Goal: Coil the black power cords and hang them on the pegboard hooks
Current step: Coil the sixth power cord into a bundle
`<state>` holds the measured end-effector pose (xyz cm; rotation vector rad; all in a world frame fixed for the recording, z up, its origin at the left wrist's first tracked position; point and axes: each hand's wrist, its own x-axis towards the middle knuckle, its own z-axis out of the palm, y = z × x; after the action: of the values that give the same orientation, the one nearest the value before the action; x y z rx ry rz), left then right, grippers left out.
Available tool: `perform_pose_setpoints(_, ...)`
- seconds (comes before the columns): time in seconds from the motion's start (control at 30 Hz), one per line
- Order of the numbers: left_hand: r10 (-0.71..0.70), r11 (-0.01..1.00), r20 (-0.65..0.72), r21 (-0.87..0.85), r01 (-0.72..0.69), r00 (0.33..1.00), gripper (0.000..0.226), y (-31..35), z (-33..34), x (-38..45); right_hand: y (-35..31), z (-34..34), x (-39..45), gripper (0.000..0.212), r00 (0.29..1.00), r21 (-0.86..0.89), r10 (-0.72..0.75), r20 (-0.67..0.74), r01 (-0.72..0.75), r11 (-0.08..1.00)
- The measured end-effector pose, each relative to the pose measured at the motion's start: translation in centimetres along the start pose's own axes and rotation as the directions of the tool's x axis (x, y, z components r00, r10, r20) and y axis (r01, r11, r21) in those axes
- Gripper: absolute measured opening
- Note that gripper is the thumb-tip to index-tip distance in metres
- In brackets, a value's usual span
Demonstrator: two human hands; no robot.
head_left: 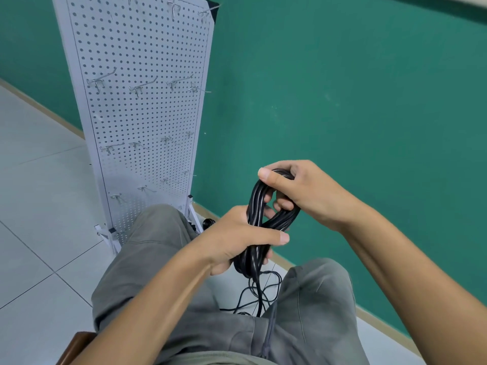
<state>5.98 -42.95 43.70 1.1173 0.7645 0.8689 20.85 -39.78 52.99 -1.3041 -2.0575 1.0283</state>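
Pegboard: a white perforated pegboard [137, 109] stands upright on a floor stand against the green wall [342, 88], left of and beyond the hands, placed within reach of a seated person so a finished coil can go straight up.
Hooks: rows of bare metal hooks [142, 86] jut from the pegboard's face; none visible carries a cord, so by this view the hanging is not yet begun.
Left hand: the left hand [237, 238], right of the pegboard's foot and above the knees, grips the lower part of the coil with fingers curled round it and the thumb laid flat across the strands, apparently to pin the loops so they cannot slip apart.
Coiled cord: the black power cord [263, 214] sits between both hands as a bundle of several loops twisted into a figure-eight, well right of the pegboard.
Right hand: the right hand [297, 191] holds the top loop, thumb pressed over it and fingers hooked through the opening, seemingly to keep the eye of the coil open and shaped for a hook.
Loose cords: a thin black tangle [263, 293] hangs below the bundle between the grey trouser legs [163, 259], suggesting uncoiled cord remains.
Stage: judged mid-task, coiling nearly done on this cord.
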Motion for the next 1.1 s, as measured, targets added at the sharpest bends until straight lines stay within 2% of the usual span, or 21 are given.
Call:
perform_pose_setpoints(0.1,0.086,0.996,-0.08,0.032,-0.084,0.993,0.034,-0.2,0.3,0.1,-0.5,-0.4,0.1,0.049,0.998,-0.042,0.035,0.051,-0.033,0.999)
perform_pose_setpoints(0.23,0.19,0.979,-0.125,0.101,-0.178,0.974,0.04,0.0,0.5,0.2,-0.2,-0.8,-0.1,0.041,0.999,0.037,0.01,0.038,-0.011,0.999)
perform_pose_setpoints(0.57,0.15,0.986,-0.13,0.094,-0.138,0.98,0.041,0.2,0.7,0.0,0.8,-0.4,-0.6,0.032,0.999,0.13,0.027,-0.039,-0.022,0.991)
perform_pose_setpoints(0.67,0.149,0.985,-0.133,0.102,-0.136,0.98,0.049,0.1,0.8,-0.1,1.0,-0.5,-0.6,0.03,0.999,0.063,0.029,-0.038,-0.026,0.998)
perform_pose_setpoints(0.93,0.081,0.99,-0.156,0.126,-0.061,0.984,0.064,0.5,0.9,-0.4,0.1,-1.0,-0.6,0.045,0.989,-0.139,0.147,-0.021,-0.149,0.979)
perform_pose_setpoints(1.1,0.044,0.997,-0.175,0.077,-0.031,0.984,0.068,0.8,1.2,-0.7,-0.9,-1.1,-0.7,0.048,0.993,-0.203,0.115,0.001,-0.112,0.973)
